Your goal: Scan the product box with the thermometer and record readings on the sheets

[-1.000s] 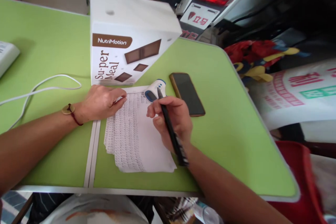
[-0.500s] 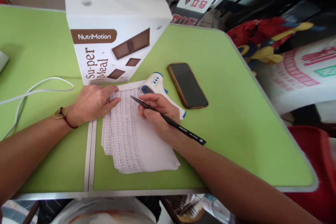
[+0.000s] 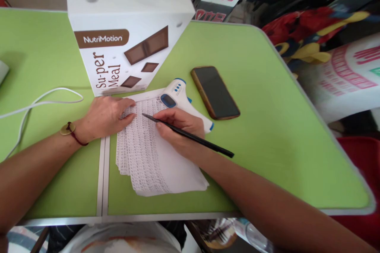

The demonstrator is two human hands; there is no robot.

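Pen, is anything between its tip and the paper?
Nothing visible. The right hand holds the pen, its tip over the written part of the paper; the left hand and thermometer lie to either side.

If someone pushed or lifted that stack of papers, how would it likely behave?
The papers would probably flop when lifted by one edge, since the sheets look thin. Pushed, they might slide apart, as their left edges are staggered. The upper left could drag or crease, because the left hand rests there.
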